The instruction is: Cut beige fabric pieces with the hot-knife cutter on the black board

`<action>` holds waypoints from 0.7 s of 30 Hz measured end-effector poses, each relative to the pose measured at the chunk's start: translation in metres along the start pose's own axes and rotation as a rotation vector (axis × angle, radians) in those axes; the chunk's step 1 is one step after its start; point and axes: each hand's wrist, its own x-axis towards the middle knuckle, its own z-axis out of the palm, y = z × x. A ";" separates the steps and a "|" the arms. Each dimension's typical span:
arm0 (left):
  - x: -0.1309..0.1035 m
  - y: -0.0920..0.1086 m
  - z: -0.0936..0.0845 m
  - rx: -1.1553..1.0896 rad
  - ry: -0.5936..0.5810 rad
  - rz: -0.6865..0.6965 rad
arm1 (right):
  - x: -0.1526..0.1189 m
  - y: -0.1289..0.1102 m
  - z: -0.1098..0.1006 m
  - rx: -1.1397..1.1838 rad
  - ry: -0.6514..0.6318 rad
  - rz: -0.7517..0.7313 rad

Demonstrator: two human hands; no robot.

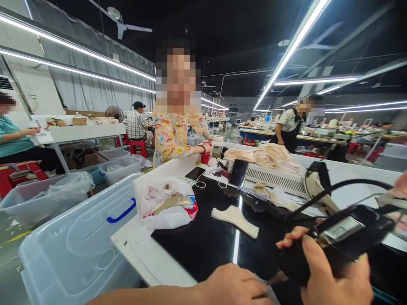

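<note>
My right hand [333, 275] grips a black device [359, 228] with a shiny metal plate and a thick black cable, held above the right of the table. Fingertips also show at the device's left side; whose they are I cannot tell. My left hand [232, 284] rests palm down at the near edge of the black tabletop [197, 241], fingers slightly bent, partly cut off by the frame. Beyond it lies a cream curved fabric piece [235, 219], touched by neither hand. Left of that sits a white plastic bag [168, 203] with beige pieces inside.
A person in a flowered top [178, 135] leans at the table's far side. A phone [238, 173] stands against a white vented unit [273, 180] with stacked cream fabric [263, 156]. A lidded plastic bin [79, 241] stands left. Part of another hand [401, 186] shows at right.
</note>
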 end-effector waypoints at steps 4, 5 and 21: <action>-0.002 0.000 -0.003 -0.006 -0.007 -0.020 | -0.005 -0.003 -0.010 -0.104 0.047 0.033; -0.003 0.002 -0.004 -0.019 -0.003 -0.033 | -0.006 -0.003 -0.013 -0.094 0.048 0.020; -0.011 0.006 -0.041 -0.197 0.090 -0.127 | -0.006 -0.032 -0.052 0.036 -0.091 -0.139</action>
